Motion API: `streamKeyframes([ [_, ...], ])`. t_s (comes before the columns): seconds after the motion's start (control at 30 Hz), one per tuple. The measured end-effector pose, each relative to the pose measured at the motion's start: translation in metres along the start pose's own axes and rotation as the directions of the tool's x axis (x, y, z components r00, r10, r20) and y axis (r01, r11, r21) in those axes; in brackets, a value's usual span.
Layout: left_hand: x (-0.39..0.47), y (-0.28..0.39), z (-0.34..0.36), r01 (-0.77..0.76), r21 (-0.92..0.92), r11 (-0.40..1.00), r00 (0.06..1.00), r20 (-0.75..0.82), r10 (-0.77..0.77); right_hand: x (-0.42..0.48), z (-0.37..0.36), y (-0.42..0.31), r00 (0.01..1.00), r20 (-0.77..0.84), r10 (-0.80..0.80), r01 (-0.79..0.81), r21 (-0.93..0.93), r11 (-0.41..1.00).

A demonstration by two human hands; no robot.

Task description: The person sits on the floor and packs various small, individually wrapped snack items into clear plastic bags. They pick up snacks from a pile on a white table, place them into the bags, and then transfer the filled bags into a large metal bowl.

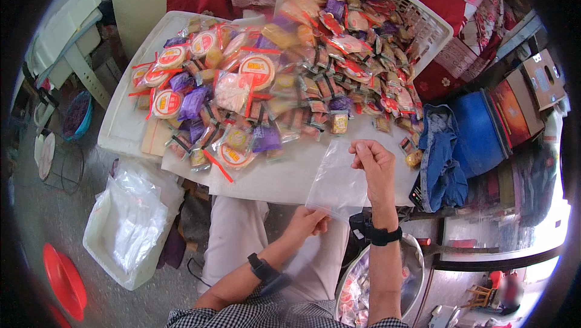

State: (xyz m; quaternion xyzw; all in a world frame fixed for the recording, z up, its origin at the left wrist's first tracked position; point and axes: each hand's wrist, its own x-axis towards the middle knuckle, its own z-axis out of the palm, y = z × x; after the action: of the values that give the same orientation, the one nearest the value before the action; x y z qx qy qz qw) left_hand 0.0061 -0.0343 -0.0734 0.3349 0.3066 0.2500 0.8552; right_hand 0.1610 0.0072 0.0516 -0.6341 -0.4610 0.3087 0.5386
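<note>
A clear plastic bag [338, 182] lies at the front edge of the white table [281, 182]. My left hand [311, 221] pinches its lower end, just off the table's edge. Near the bag's upper right corner is my right hand [372, 160], fingers curled; whether they grip the film cannot be told. Beyond both hands spreads a heap of small wrapped snacks: round crackers in red-edged wrappers [257, 71], purple packets [194, 103] and small clear-wrapped cakes [339, 123]. The heap runs back into a tipped white plastic basket [426, 51].
On my left, a white bin [97, 232] holds clear bags [136, 223]. A metal tub [415, 273] of packed snacks stands by my right forearm. Blue cloth [440, 164] hangs at the table's right edge, beside a blue barrel [476, 133]. A red basin [66, 282] is at lower left.
</note>
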Motion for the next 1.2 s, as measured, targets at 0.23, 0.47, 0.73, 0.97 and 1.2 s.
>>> streamKeyframes([
  [0.23, 0.005, -0.008, -0.003, -0.010, -0.014, 1.000, 1.000, -0.015, 0.010, 0.024, 0.031, 0.013, 0.992, 0.105, 0.073, -0.060, -0.119, 0.991],
  [0.47, 0.000, -0.001, -0.008, -0.040, 0.006, 0.999, 0.997, 0.071, 0.040, 0.050, 0.066, 0.026, 0.970, 0.016, -0.241, 0.226, -0.407, 0.885],
  [0.73, 0.001, -0.006, -0.006, -0.006, 0.000, 1.000, 1.000, 0.012, 0.006, 0.079, 0.088, 0.023, 0.833, 0.135, -0.536, 0.362, -0.866, 0.345],
  [0.97, -0.001, -0.005, -0.002, -0.009, -0.014, 1.000, 0.999, -0.035, 0.008, 0.068, 0.053, 0.011, 0.761, -0.035, -0.648, 0.366, -0.801, 0.474],
  [1.2, 0.002, -0.008, 0.008, 0.041, 0.069, 0.997, 0.999, -0.038, -0.038, -0.038, -0.010, 0.008, 0.956, -0.293, 0.030, -0.013, 0.060, 0.998],
])
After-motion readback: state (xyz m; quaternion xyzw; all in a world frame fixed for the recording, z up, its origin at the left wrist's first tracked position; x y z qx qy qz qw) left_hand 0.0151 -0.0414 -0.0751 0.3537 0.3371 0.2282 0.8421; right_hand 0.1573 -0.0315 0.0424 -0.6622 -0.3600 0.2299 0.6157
